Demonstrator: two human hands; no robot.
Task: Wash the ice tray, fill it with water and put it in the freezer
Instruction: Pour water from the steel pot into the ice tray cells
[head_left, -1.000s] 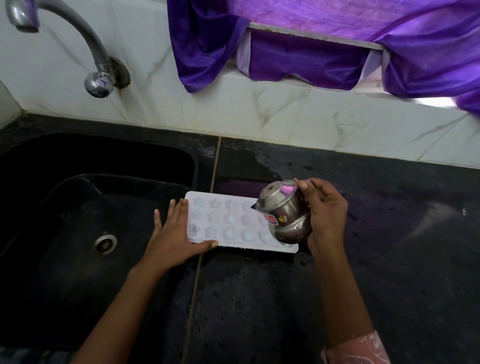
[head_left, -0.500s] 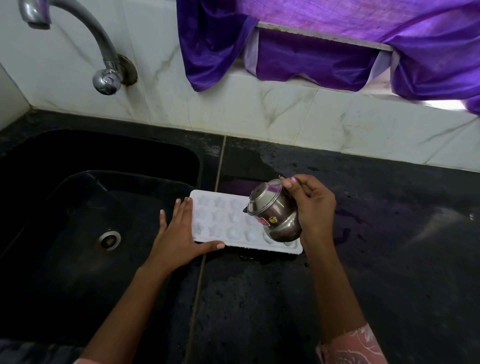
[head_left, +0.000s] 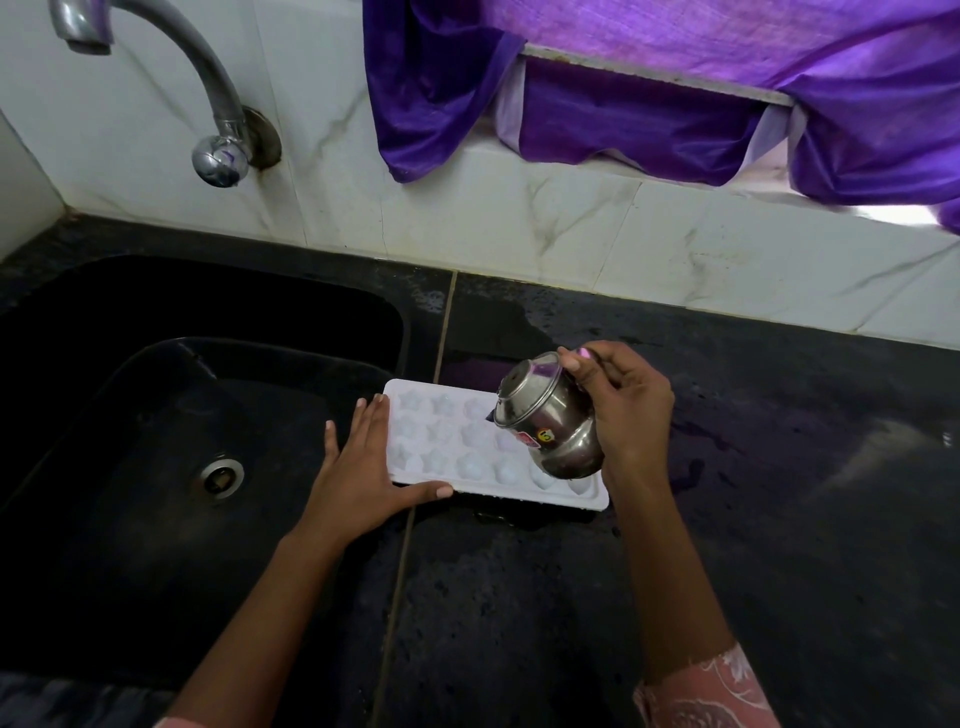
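At the surface's (head_left: 779, 493) left part, just right of the sink (head_left: 249, 296), the white ice tray (head_left: 441, 434) lies flat w/ its long side running left-right, left end close to the sink's rim, open side up; 3 rows of star- and round-shaped cells show. Left hand (head_left: 363, 480) lies flat against the tray's left end: fingers (head_left: 366, 423) straight and pressed together along that short edge, thumb stretched out along the tray's near edge, touching it. Right hand (head_left: 631, 415) is above the tray's right half, fingers curled round a small steel pot (head_left: 548, 423), thumb at its rim; pot is tilted, mouth toward the left and down over the middle cells. Can't tell if water is running out or how full the cells are. Wet patches on the surface round the tray. Pink patterned sleeve (head_left: 706, 691) on the right arm. Sink has a metal drain (head_left: 223, 475); chrome tap (head_left: 213, 98) on the white tiled wall above it, no stream visible. Purple curtain (head_left: 675, 104) hangs over the wall's ledge at the back.
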